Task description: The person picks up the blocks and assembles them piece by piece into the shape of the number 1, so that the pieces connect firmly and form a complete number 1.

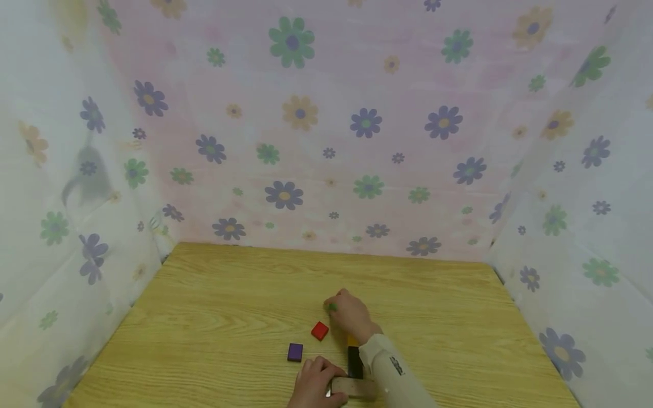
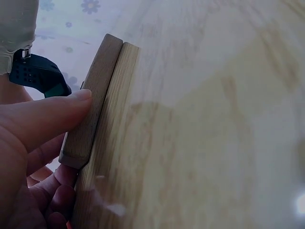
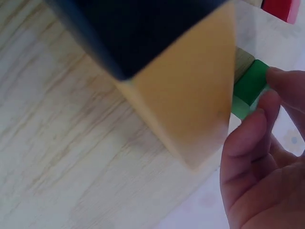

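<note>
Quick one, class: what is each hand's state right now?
Left hand: closed, gripping the plain brown rectangular wooden block.
Right hand: closed, pinching the small green rectangular block.

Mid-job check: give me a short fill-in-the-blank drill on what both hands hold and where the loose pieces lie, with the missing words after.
1. The right hand holds a block whose colour is ____.
2. In the head view, the square piece to the left of the red block is ____ in colour.
3. The left hand grips a wooden bar; in the left wrist view, the digit lying across its face is the ____.

Missing words: green; purple; thumb.
</note>
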Demonstrator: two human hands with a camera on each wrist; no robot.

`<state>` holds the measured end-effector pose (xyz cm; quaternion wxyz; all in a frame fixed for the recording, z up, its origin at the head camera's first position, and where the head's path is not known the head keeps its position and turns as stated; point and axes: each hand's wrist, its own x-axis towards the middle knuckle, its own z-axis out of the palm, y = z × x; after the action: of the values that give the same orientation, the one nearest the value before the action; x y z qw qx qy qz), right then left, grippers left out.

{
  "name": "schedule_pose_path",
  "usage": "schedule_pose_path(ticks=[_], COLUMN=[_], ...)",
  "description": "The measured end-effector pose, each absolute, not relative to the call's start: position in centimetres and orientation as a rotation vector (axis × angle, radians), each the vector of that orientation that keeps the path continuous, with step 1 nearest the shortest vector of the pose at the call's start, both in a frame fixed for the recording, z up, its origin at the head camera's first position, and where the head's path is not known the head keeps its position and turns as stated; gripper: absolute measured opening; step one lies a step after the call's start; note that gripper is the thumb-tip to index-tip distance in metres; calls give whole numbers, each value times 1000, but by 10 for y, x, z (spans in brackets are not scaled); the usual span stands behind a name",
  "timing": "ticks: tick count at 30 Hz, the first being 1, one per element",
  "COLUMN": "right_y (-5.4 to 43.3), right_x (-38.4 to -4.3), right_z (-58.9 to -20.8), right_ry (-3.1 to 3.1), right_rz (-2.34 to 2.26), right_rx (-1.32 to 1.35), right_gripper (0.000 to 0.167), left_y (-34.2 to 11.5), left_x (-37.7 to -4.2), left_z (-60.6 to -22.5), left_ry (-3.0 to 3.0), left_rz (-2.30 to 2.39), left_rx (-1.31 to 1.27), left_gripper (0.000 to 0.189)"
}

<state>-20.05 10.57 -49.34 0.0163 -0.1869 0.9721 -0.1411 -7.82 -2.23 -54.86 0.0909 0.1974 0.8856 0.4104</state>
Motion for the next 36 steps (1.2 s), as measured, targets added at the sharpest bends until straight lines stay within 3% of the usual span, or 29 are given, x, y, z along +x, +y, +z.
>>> schedule_pose_path(ticks=[15, 23, 36], right_y=[105, 120, 151], right_x=[-207, -220, -232], right_z=[-497, -495, -493], right_ry=[3064, 3134, 3137], right_rz=[-369, -526, -885], right_rx=[-477, -248, -129], right_gripper=[21, 35, 33], left_y=[-21, -21, -19], left_x=[-79, -84, -81], left_z=[-548, -551, -550], left_ry=[2605, 2529, 2578], left_rz=[1213, 1190, 1193], left_rx=[573, 483, 506], left_gripper=[29, 28, 27])
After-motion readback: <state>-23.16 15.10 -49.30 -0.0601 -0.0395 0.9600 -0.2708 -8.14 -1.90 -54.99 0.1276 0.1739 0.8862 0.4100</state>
